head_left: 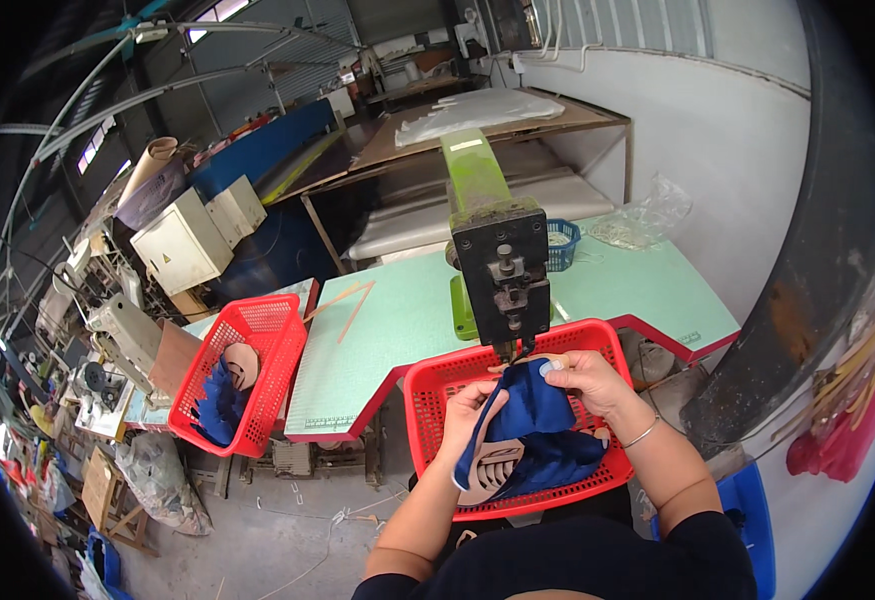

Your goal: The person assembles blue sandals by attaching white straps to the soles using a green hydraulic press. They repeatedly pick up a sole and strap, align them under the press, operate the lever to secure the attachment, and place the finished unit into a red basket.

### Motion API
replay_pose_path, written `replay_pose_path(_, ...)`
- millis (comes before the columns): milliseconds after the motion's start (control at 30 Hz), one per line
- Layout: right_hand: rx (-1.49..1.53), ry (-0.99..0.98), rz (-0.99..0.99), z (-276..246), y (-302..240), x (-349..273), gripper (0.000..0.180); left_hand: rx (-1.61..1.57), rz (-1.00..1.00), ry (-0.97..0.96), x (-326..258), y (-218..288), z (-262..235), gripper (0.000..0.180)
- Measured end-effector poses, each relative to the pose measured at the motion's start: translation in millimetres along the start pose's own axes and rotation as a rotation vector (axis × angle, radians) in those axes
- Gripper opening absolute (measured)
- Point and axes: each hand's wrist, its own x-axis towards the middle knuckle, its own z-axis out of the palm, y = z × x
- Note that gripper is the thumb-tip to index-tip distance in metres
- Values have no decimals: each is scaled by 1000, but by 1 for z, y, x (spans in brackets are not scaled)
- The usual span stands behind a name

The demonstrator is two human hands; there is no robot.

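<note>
Closest to the lens is a dark shirt [577, 560] along the bottom edge, with two bare forearms reaching up from it toward the middle of the frame. Left hand [469, 415] has its fingers pinched narrow on the left side of a blue fabric piece [529, 408], a bit right of center. Right hand [595, 385], bracelet [641, 432] on the wrist, grips the upper right corner, thumb by a small pale disc [551, 368].

So the piece is basically slung between the two hands. Its top edge runs across the frame, rising slightly to the right, and a pale-edged flap hangs down the left side toward the lower left. What matters, imo, is that top edge versus the tip of the black machine head [500, 270]: the tip sits right above it, between the hands. Left fingertips look a hair nearer to the tip, but fisheye depth is tricky. Can't tell if fabric and tip actually touch.

Below all that, a red basket [416, 420] holds more blue pieces [569, 462] plus some tan slotted ones [495, 472], with the held piece partly covering them.
</note>
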Motion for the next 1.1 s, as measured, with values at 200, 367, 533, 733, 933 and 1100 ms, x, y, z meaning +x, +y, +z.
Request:
replay_pose_path(200, -6, 11, 23, 1, -7, -3, 21, -1, -67, 105, -5, 2, 9, 21)
replay_pose_path(367, 3, 10, 37, 1, -9, -3, 17, -81, -14, 19, 1, -7, 5, 17)
replay_pose_path(533, -6, -12, 37, 7, -5, 2, 20, -110, 6, 32, -3, -7, -4, 14)
replay_pose_path(733, -58, -10, 8, 23, -5, 8, 23, -94, 21, 110, -9, -8, -17, 11)
replay_pose_path(933, -198, 11, 5, 23, -8, 10, 23, -97, 68, 141, -11, -11, -13, 8)
replay_pose_path(1100, -278, 12, 23, 35, -13, 10, 21, -92, 85, 167, -11, -21, -25, 9)
